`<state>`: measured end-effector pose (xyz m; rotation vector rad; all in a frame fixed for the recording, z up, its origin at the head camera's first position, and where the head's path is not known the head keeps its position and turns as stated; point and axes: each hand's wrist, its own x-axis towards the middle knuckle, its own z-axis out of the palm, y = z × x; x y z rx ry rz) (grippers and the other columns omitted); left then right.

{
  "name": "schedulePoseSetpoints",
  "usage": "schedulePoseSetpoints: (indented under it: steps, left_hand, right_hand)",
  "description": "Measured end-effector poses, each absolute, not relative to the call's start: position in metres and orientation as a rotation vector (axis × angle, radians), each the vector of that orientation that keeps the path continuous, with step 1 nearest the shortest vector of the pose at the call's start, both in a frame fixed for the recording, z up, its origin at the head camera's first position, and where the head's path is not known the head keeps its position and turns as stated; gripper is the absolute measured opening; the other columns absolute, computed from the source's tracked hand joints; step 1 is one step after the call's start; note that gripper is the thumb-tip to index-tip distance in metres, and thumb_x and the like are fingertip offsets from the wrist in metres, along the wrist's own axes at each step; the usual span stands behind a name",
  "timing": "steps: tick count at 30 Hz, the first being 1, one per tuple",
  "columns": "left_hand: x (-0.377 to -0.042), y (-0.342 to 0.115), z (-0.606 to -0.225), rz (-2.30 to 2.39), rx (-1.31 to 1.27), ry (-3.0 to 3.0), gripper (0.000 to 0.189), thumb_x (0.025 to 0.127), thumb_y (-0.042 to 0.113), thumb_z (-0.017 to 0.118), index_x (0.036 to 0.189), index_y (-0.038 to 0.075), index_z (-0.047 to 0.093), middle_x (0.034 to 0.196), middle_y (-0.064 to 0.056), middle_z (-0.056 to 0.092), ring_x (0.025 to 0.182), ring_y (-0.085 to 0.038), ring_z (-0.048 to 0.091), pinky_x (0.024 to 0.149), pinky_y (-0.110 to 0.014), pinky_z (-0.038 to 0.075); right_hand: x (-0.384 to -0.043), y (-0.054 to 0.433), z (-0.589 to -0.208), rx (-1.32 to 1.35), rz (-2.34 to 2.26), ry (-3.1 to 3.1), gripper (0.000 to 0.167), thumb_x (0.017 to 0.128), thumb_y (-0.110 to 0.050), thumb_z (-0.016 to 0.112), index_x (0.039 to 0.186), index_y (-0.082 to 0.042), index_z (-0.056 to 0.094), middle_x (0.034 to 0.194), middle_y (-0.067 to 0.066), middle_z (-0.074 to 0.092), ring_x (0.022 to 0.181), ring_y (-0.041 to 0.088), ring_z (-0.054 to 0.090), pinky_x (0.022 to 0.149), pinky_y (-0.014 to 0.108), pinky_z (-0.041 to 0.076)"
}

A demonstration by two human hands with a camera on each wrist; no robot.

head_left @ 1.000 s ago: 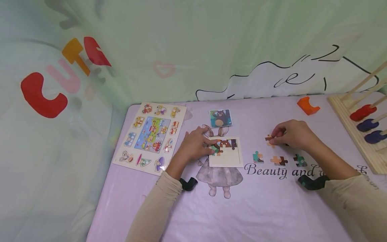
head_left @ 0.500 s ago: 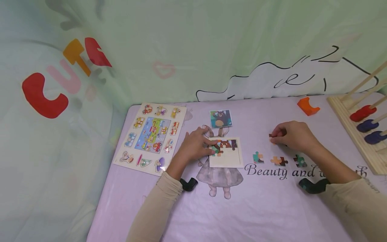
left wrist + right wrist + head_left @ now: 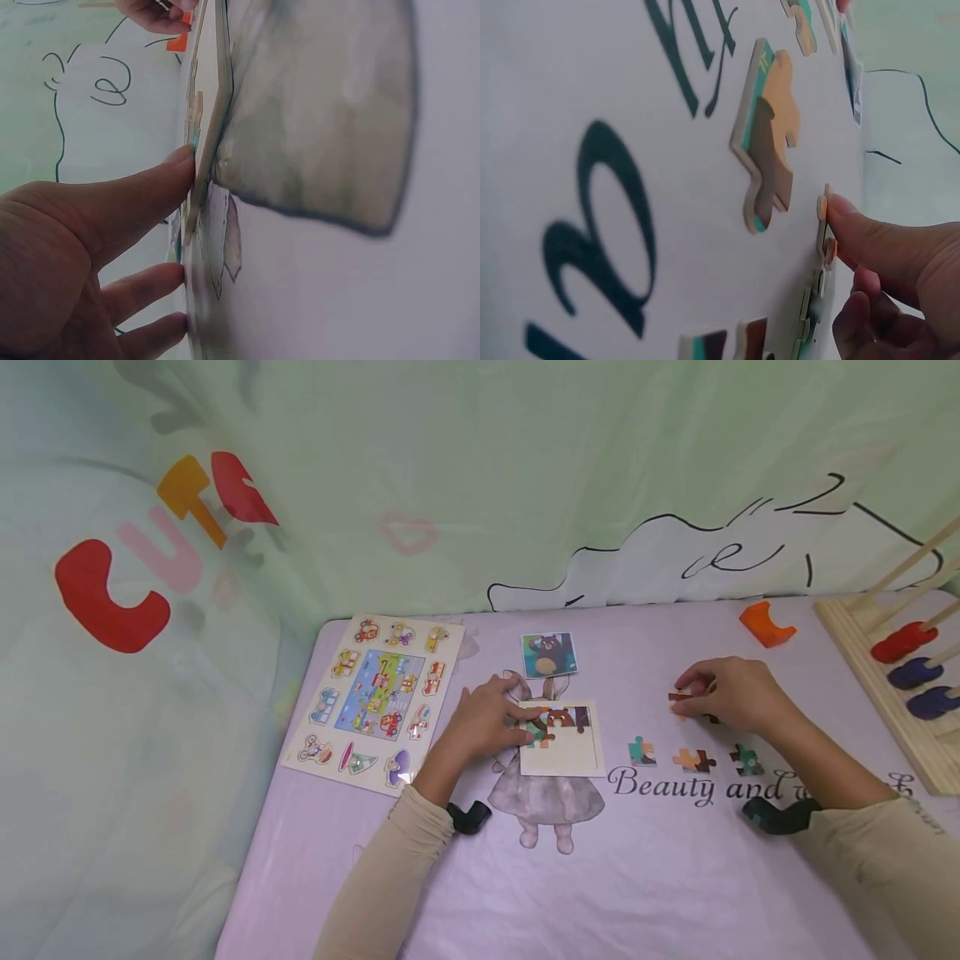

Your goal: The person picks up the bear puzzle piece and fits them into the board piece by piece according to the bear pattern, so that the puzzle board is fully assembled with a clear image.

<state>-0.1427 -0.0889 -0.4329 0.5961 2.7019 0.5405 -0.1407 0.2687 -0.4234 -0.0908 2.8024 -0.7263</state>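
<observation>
In the head view, my right hand [image 3: 727, 693] pinches a small brown and orange jigsaw piece [image 3: 678, 697] between thumb and fingers. The right wrist view shows that jigsaw piece [image 3: 823, 225] edge-on beside the thumb. My left hand [image 3: 486, 718] rests at the left side of a pale puzzle tray [image 3: 562, 760], thumb and forefinger stretched over it. Fitted pieces with a bear's head [image 3: 558, 717] fill the tray's upper part. In the left wrist view the thumb [image 3: 176, 169] presses on the tray's edge.
Loose jigsaw pieces [image 3: 695, 760] lie in a row right of the tray, others partly hidden by my right hand. Behind the tray is a bear picture card [image 3: 549, 656]. A vehicle peg puzzle board [image 3: 300, 752] is at left; an orange block [image 3: 765, 625] and wooden bead rack [image 3: 847, 635] at right.
The jigsaw piece has turned slightly in my right hand's fingers, showing less and then more of its face. My left hand stays where it was on the tray.
</observation>
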Motion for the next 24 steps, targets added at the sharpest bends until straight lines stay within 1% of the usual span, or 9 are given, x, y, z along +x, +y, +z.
schedulePoseSetpoints:
  steps: [5, 10, 13, 17, 21, 24]
  left_hand:
    - [-0.143, -0.089, -0.433, 0.528, 0.600, 2.706, 0.043, 0.087, 0.040, 0.081, 0.128, 0.033, 0.070, 0.164, -0.004, 0.040, 0.155, -0.034, 0.029, 0.119, -0.070, 0.021]
    - [-0.142, -0.089, -0.433, 0.530, 0.604, 2.708, 0.043, 0.087, 0.039, 0.081, 0.128, 0.033, 0.070, 0.164, -0.004, 0.040, 0.155, -0.034, 0.029, 0.119, -0.070, 0.021]
    - [-0.142, -0.089, -0.433, 0.532, 0.605, 2.709, 0.043, 0.087, 0.039, 0.081, 0.128, 0.033, 0.070, 0.163, -0.004, 0.040, 0.155, -0.033, 0.029, 0.119, -0.070, 0.021]
    - [-0.143, -0.090, -0.433, 0.528, 0.608, 2.712, 0.042, 0.087, 0.040, 0.080, 0.128, 0.033, 0.070, 0.163, -0.004, 0.040, 0.155, -0.033, 0.029, 0.119, -0.070, 0.021]
    - [-0.143, -0.090, -0.433, 0.525, 0.617, 2.713, 0.042, 0.087, 0.040, 0.080, 0.128, 0.033, 0.070, 0.164, -0.004, 0.040, 0.155, -0.033, 0.029, 0.119, -0.070, 0.021]
    - [-0.143, -0.089, -0.433, 0.533, 0.616, 2.712, 0.042, 0.087, 0.040, 0.080, 0.128, 0.033, 0.070, 0.164, -0.005, 0.040, 0.155, -0.034, 0.029, 0.119, -0.070, 0.021]
  right_hand:
    - [-0.142, 0.269, -0.425, -0.086, -0.748, 2.794, 0.040, 0.081, -0.030, 0.087, 0.106, -0.004, 0.070, 0.088, 0.010, 0.058, 0.089, 0.029, 0.051, 0.061, 0.032, 0.042]
    - [-0.143, 0.270, -0.426, -0.132, -0.770, 2.814, 0.043, 0.079, -0.034, 0.089, 0.102, -0.006, 0.067, 0.094, 0.011, 0.063, 0.092, 0.032, 0.054, 0.063, 0.031, 0.045]
    - [-0.142, 0.268, -0.425, -0.170, -0.780, 2.826, 0.037, 0.082, -0.032, 0.087, 0.101, -0.009, 0.066, 0.092, 0.008, 0.066, 0.091, 0.029, 0.056, 0.064, 0.030, 0.045]
    - [-0.139, 0.263, -0.423, -0.183, -0.815, 2.814, 0.026, 0.088, -0.029, 0.081, 0.102, -0.012, 0.067, 0.090, 0.005, 0.068, 0.092, 0.028, 0.057, 0.067, 0.028, 0.047]
    - [-0.135, 0.255, -0.418, -0.150, -0.899, 2.741, 0.024, 0.092, -0.030, 0.077, 0.105, -0.012, 0.067, 0.095, 0.007, 0.068, 0.094, 0.028, 0.060, 0.067, 0.028, 0.052]
    - [-0.132, 0.248, -0.413, -0.133, -0.961, 2.687, 0.024, 0.093, -0.030, 0.076, 0.106, -0.012, 0.068, 0.096, 0.008, 0.068, 0.092, 0.027, 0.061, 0.066, 0.028, 0.055]
